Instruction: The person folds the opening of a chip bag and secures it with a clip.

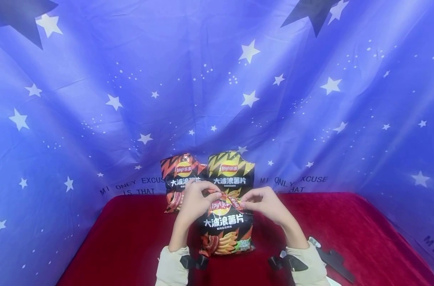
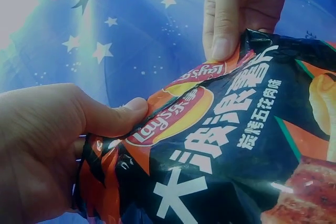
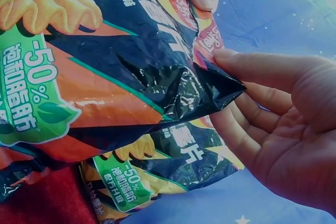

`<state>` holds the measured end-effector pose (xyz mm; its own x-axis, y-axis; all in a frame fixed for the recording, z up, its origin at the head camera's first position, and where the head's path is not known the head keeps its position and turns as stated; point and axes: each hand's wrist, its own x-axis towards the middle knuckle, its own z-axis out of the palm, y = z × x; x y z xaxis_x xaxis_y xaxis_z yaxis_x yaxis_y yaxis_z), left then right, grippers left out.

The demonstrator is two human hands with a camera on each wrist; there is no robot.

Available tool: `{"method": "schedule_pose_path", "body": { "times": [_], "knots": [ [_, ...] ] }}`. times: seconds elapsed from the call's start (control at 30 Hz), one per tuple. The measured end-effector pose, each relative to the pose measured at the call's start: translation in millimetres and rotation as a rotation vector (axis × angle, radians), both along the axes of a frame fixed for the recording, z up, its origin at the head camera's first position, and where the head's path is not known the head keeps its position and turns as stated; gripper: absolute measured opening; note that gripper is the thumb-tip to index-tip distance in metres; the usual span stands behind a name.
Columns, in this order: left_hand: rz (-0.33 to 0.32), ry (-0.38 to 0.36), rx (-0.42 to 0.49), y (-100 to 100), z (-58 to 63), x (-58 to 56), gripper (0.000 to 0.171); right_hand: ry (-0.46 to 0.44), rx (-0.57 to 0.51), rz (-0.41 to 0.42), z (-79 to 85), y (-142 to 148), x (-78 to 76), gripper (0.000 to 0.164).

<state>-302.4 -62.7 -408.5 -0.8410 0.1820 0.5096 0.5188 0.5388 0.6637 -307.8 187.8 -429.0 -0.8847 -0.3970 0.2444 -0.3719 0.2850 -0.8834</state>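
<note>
A black and orange chip bag (image 1: 224, 230) stands upright on the red cloth, its top edge folded over toward the front. My left hand (image 1: 199, 200) pinches the folded top at its left side, thumb on the front. At the right side of the fold, my right hand (image 1: 265, 202) pinches the bag between thumb and fingers. In the left wrist view the fold crosses the logo, and the left thumb (image 2: 118, 119) presses along it. The right wrist view shows the right thumb (image 3: 262, 69) on the fold beside a pointed corner of the bag.
Behind stand an orange and black chip bag (image 1: 182, 172) and a yellow and black chip bag (image 1: 231, 171), close to the starry blue curtain (image 1: 202, 99). A dark flat object (image 1: 334, 262) lies right of the right forearm on the red cloth (image 1: 124, 238).
</note>
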Motion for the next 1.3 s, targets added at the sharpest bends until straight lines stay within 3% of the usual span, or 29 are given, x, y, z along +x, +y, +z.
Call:
{"method": "schedule_pose_path", "body": {
  "times": [0.37, 0.63, 0.73, 1.3],
  "knots": [
    [0.031, -0.004, -0.067, -6.4, -2.6, -2.9, 0.006, -0.028, 0.027, -0.051, 1.4, -3.7, 1.5, 0.014],
    [-0.004, -0.023, 0.025, -4.9, 4.1, 3.2, 0.003, -0.014, 0.044, 0.031, 2.7, 2.2, 2.2, 0.015],
    [0.009, 0.01, 0.036, -4.3, 6.9, 5.0, 0.003, -0.017, 0.009, 0.032, 4.3, 0.4, 3.2, 0.015],
    [0.113, 0.063, -0.024, -3.7, -5.3, -7.5, 0.009, -0.011, 0.057, -0.1, -1.1, -9.1, -1.1, 0.017]
  ]
}}
